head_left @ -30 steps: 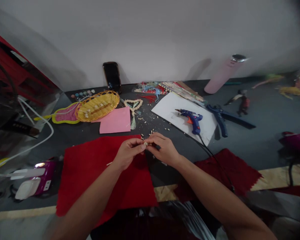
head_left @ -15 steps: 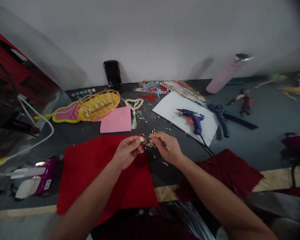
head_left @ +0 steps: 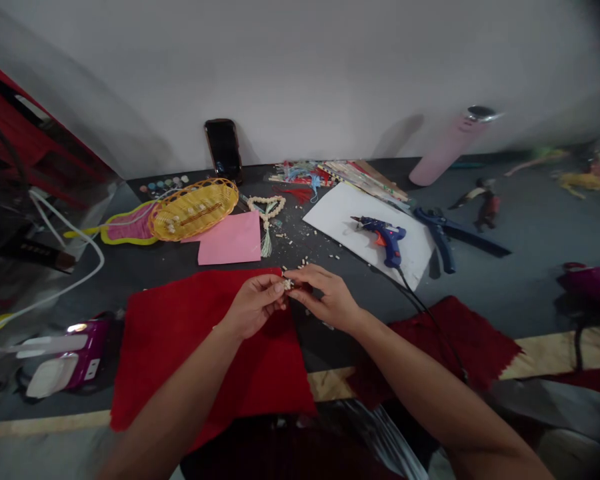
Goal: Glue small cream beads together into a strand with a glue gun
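My left hand (head_left: 257,303) pinches a small cluster of cream wooden pieces (head_left: 287,285) between thumb and fingers, over the edge of a red felt sheet (head_left: 195,347). My right hand (head_left: 325,293) meets it from the right, its thumb and forefinger closed at the cluster. Whether the right fingers hold a separate piece is too small to make out. Behind the hands, several small pale wooden bits (head_left: 304,261) lie scattered on the dark table. A bead string with a pale tassel (head_left: 266,243) lies farther back.
A blue glue gun (head_left: 391,241) rests on white paper (head_left: 325,212), its cord running toward the front right. Blue-handled cutters (head_left: 445,240) lie beside it. At the left are a yellow basket (head_left: 195,212) and pink sheets (head_left: 230,240). A pink tumbler (head_left: 445,150) and a phone (head_left: 223,150) stand by the wall.
My right hand has moved left, from the scattered pieces to the cluster in my left hand. Its fingertips now meet the left ones. The view has shifted slightly.
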Available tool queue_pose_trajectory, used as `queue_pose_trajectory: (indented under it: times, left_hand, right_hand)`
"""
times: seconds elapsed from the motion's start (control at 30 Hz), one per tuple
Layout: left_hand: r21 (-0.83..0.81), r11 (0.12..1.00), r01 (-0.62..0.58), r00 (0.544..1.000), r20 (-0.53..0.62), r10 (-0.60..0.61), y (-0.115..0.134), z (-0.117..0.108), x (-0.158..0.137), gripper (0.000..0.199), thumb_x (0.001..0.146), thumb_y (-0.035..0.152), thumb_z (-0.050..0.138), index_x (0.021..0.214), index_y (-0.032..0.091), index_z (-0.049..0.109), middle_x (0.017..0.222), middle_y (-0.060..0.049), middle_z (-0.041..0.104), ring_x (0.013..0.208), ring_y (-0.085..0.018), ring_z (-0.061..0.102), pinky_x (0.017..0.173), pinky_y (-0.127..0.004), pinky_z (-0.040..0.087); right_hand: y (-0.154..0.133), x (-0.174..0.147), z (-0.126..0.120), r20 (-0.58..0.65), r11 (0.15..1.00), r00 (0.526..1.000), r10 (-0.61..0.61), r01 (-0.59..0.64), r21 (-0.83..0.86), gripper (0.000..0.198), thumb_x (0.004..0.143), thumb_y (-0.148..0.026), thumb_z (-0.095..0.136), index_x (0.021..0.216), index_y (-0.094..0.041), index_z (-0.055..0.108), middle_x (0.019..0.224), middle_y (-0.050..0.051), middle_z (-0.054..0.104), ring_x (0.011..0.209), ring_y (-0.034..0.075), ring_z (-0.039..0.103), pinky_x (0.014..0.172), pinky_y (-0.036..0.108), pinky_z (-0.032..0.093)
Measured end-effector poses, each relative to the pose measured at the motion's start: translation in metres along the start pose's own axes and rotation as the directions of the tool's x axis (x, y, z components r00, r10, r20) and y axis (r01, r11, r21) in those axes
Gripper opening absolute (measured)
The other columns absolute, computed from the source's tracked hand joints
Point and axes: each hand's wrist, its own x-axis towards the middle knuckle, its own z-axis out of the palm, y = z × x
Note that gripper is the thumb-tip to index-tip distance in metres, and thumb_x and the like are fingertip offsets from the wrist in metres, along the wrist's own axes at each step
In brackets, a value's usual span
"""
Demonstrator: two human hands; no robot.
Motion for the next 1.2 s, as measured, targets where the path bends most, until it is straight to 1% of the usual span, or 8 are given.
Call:
queue_pose_trajectory:
  times: [0.07,0.27,0.47,0.63,0.77,0.93,1.1,1.2]
  left_hand:
    - [0.029,1.000,-0.001,1.000,-0.001,0.001,-0.0009,-0.0002,0.0000,0.019,0.065,0.026,0.075,0.073,0.011,0.066,0.061,0.000,0.058,0.054,-0.006,0.052,0.053,-0.018,0.044]
    - [0.080,0.996,-0.033,0.999,-0.020,0.034,-0.0026,0.0000,0.0006,0.021,0.062,0.024,0.076,0.077,0.012,0.068,0.068,0.000,0.061,0.056,-0.006,0.053,0.054,-0.019,0.044]
    - [0.131,0.989,-0.064,0.997,-0.026,0.068,-0.0026,0.0011,0.0005,0.019,0.061,0.025,0.077,0.066,0.012,0.064,0.062,0.001,0.058,0.054,-0.006,0.051,0.053,-0.019,0.040]
    - [0.126,0.990,-0.071,0.997,-0.025,0.074,-0.0014,0.0023,-0.0009,0.016,0.063,0.024,0.075,0.069,0.012,0.065,0.063,0.001,0.058,0.054,-0.006,0.050,0.054,-0.018,0.040]
    - [0.142,0.986,-0.093,0.995,-0.029,0.098,-0.0015,0.0020,-0.0008,0.017,0.063,0.024,0.076,0.069,0.013,0.064,0.065,0.001,0.060,0.055,-0.007,0.051,0.054,-0.019,0.041]
    - [0.219,0.969,-0.115,0.989,-0.061,0.131,-0.0029,0.0002,-0.0004,0.017,0.063,0.025,0.076,0.069,0.013,0.065,0.063,0.001,0.059,0.055,-0.007,0.050,0.054,-0.019,0.039]
    - [0.179,0.976,-0.123,0.989,-0.061,0.136,-0.0021,0.0013,-0.0003,0.020,0.063,0.026,0.075,0.078,0.015,0.069,0.070,0.000,0.063,0.056,-0.007,0.051,0.056,-0.020,0.040]
    - [0.131,0.984,-0.119,0.990,-0.063,0.128,-0.0020,0.0012,0.0003,0.020,0.065,0.028,0.074,0.080,0.015,0.070,0.068,-0.001,0.063,0.055,-0.007,0.051,0.055,-0.021,0.040]
  right_hand:
    - [0.0012,-0.0006,0.0012,0.006,1.000,1.000,-0.003,0.003,0.001,0.026,0.085,-0.019,0.053,0.110,-0.025,0.059,0.091,0.005,0.065,0.085,0.014,0.059,0.076,0.029,0.049]
    - [0.0010,-0.0005,0.0008,-0.027,1.000,1.000,-0.008,0.008,-0.001,0.024,0.085,-0.017,0.054,0.106,-0.025,0.061,0.087,0.005,0.065,0.081,0.014,0.059,0.072,0.028,0.050]
    - [-0.0002,0.0001,0.0036,-0.028,1.000,1.000,-0.005,0.006,0.015,0.019,0.085,-0.020,0.053,0.101,-0.025,0.063,0.082,0.003,0.065,0.077,0.014,0.060,0.070,0.028,0.050]
    - [0.0017,-0.0007,0.0028,0.002,0.997,0.999,0.033,-0.033,0.063,0.019,0.084,-0.020,0.055,0.102,-0.024,0.062,0.085,0.004,0.065,0.079,0.013,0.059,0.072,0.028,0.049]
    - [0.0021,-0.0011,-0.0009,0.041,0.995,0.997,0.070,-0.073,0.075,0.024,0.084,-0.024,0.057,0.107,-0.023,0.060,0.092,0.004,0.066,0.084,0.014,0.060,0.076,0.029,0.049]
    - [0.0008,-0.0003,-0.0009,0.002,0.995,0.998,0.064,-0.064,0.071,0.016,0.085,-0.025,0.056,0.098,-0.021,0.062,0.085,0.005,0.066,0.080,0.014,0.060,0.074,0.029,0.049]
    - [0.0012,-0.0013,0.0010,-0.009,0.998,0.999,0.044,-0.044,0.046,0.018,0.085,-0.020,0.054,0.100,-0.023,0.061,0.089,0.005,0.064,0.082,0.014,0.059,0.073,0.029,0.050]
    - [0.0014,-0.0015,0.0010,0.006,0.997,0.998,0.058,-0.058,0.049,0.023,0.084,-0.020,0.055,0.106,-0.023,0.059,0.089,0.004,0.063,0.080,0.014,0.058,0.071,0.028,0.050]
